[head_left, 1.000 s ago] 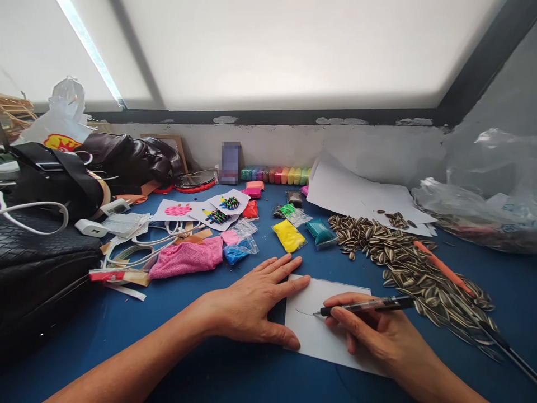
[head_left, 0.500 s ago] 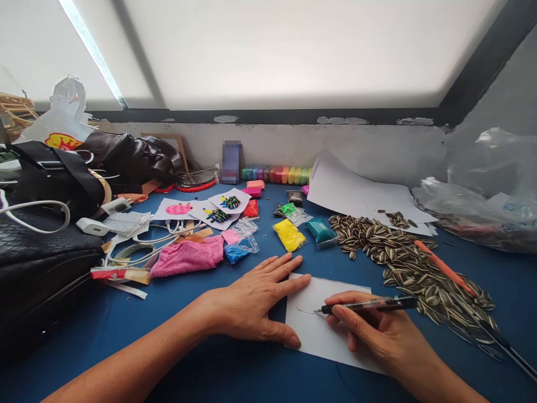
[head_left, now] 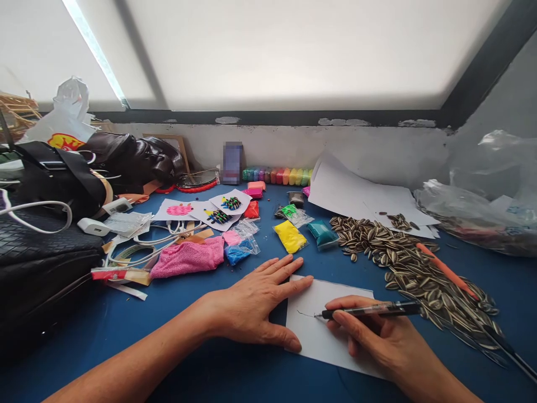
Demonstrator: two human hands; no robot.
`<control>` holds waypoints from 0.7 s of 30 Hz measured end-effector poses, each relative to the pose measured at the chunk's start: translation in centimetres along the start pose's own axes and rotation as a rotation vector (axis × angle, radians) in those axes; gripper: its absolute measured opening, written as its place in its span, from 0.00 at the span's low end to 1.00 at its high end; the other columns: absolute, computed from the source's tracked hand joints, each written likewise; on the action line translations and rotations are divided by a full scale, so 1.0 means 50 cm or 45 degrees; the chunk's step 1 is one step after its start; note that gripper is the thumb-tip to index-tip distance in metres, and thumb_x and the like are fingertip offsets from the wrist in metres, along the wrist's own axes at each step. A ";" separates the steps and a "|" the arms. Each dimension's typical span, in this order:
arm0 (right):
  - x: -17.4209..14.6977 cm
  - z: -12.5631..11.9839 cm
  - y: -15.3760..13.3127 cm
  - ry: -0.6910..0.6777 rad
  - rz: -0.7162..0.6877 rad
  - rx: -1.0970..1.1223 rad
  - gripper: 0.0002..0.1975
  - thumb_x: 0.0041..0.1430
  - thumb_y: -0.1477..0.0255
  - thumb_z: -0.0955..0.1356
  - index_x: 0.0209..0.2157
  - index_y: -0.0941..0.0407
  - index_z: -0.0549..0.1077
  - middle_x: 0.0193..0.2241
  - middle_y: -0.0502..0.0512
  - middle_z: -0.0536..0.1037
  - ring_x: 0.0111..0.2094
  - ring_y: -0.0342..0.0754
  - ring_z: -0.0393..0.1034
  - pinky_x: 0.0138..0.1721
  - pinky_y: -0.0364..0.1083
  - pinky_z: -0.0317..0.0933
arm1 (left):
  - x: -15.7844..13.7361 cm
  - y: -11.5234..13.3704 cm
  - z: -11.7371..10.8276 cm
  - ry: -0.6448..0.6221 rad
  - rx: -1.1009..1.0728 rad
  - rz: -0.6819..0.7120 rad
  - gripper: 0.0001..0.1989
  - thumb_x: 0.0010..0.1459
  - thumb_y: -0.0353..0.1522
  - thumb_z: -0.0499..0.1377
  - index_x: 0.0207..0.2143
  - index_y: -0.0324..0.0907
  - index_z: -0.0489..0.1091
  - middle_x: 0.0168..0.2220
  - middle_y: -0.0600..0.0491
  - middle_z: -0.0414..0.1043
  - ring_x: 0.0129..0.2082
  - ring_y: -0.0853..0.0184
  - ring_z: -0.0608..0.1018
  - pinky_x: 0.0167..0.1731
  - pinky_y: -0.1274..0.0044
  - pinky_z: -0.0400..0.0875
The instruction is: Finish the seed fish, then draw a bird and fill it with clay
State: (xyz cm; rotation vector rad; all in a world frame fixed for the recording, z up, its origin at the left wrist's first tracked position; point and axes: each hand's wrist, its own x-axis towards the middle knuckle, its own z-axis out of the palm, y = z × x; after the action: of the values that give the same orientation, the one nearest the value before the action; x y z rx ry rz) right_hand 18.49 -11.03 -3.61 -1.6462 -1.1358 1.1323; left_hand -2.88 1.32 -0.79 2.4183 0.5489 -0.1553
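Note:
A small white sheet of paper lies on the blue table in front of me, with a short thin black line drawn near its left side. My left hand rests flat, fingers spread, its thumb and index fingertip on the sheet's left edge. Held in my right hand is a black pen, its tip on the paper at the line's right end. The pen leans to the right. A yellow clay packet and a teal clay packet lie just beyond the sheet.
Sunflower seeds spread to the right, with an orange stick and scissors-like dark metal on them. Larger white sheets lie behind. A pink cloth, decorated paper pieces, cables and black bags crowd the left.
Both hands stay almost in place. The pen remains on the paper near the line's right end; the whole view has shifted very slightly.

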 end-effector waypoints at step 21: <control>-0.008 0.008 -0.004 0.066 0.040 0.028 0.21 0.50 0.51 0.72 0.37 0.53 0.81 0.26 0.52 0.80 0.20 0.45 0.68 0.25 0.45 0.65 | -0.002 0.011 0.015 0.195 0.029 0.255 0.36 0.60 0.46 0.60 0.65 0.43 0.58 0.68 0.50 0.54 0.70 0.56 0.50 0.68 0.65 0.41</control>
State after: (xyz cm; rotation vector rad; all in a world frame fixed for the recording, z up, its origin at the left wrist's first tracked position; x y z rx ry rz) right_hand 18.00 -11.30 -3.43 -1.6721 -1.0646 1.1113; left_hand -2.72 0.41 -1.02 2.5034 0.3703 0.1107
